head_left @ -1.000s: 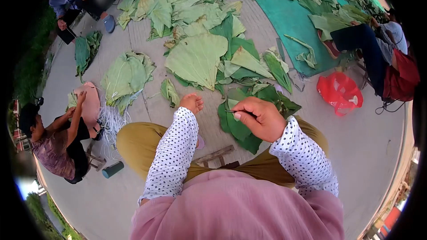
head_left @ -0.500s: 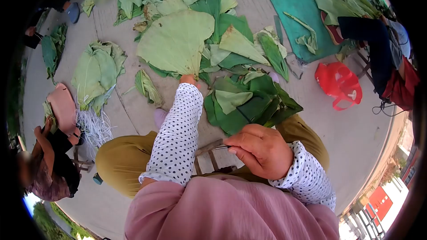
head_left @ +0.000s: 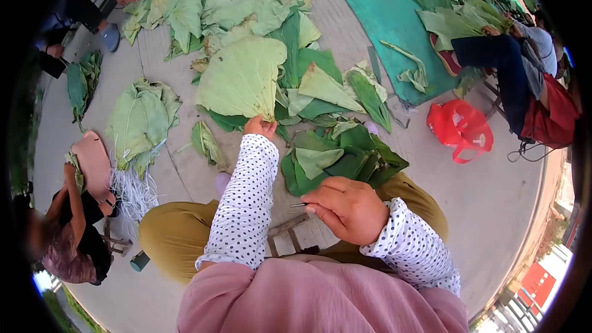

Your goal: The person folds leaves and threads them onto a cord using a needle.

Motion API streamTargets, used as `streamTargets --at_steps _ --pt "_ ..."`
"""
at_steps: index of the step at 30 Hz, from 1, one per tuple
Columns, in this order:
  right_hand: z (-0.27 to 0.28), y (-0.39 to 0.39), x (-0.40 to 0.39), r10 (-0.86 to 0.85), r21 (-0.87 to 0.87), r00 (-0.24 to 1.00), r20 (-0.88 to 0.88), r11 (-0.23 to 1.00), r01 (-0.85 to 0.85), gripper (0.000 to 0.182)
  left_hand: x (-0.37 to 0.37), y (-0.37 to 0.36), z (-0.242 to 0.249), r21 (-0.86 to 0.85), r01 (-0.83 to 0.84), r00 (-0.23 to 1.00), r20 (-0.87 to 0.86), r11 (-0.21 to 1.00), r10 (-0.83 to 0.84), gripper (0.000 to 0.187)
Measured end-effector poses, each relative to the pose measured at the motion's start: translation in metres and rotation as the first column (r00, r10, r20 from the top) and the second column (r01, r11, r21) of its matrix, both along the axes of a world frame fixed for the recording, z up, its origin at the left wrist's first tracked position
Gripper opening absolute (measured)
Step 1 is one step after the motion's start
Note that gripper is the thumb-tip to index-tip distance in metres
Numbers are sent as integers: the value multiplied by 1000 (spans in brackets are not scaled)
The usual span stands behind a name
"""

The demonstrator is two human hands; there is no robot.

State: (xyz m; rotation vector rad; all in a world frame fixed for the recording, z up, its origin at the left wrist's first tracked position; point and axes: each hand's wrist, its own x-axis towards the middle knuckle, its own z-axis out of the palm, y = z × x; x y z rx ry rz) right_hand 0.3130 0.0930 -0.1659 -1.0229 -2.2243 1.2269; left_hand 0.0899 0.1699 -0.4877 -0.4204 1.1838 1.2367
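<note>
My left hand [head_left: 260, 127] reaches forward and pinches the narrow stem end of a large pale green, fan-shaped lotus leaf [head_left: 240, 77], which lies on top of other leaves. Close to my lap, my right hand [head_left: 348, 209] is closed around a small thin metal tool [head_left: 300, 205]. Only its tip sticks out past the thumb and forefinger; the rest is hidden in the fist. Just beyond that hand sits a stack of darker green leaves [head_left: 364, 157], between my knees and the spread leaves.
A red bag [head_left: 449, 124] stands at the right beside a green mat [head_left: 375, 21]. People sit at the right [head_left: 493, 55], upper left [head_left: 68, 15] and lower left [head_left: 68, 234]. At left are a leaf bundle [head_left: 139, 117], white strings [head_left: 132, 185] and a pink seat [head_left: 92, 160].
The view has shifted slightly. My left hand stays at the leaf's stem end, its fingers now showing more clearly. My right hand keeps the metal tool. A co-worker's hand at upper left now touches the leaves.
</note>
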Motion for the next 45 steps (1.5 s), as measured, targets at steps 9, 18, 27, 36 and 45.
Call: streamTargets --at_steps 9,18,27,36,45 --pt "-1 -7 0 -173 130 984 -43 976 177 9 -27 -72 164 375 210 912 -407 903 -43 30" --pt "-5 -28 -21 -82 291 995 -60 952 97 9 -26 -140 283 414 518 809 -523 749 -270 32" --pt "-10 -41 -25 2 348 999 -43 937 13 11 5 -158 310 326 655 704 -592 682 -392 29" --pt "-9 -36 -22 -81 213 980 -182 970 120 15 16 -158 325 429 671 712 -603 605 -361 23" --pt "-17 -42 -22 -154 5 952 -264 987 161 16 16 -164 310 462 633 745 -582 621 -327 19"
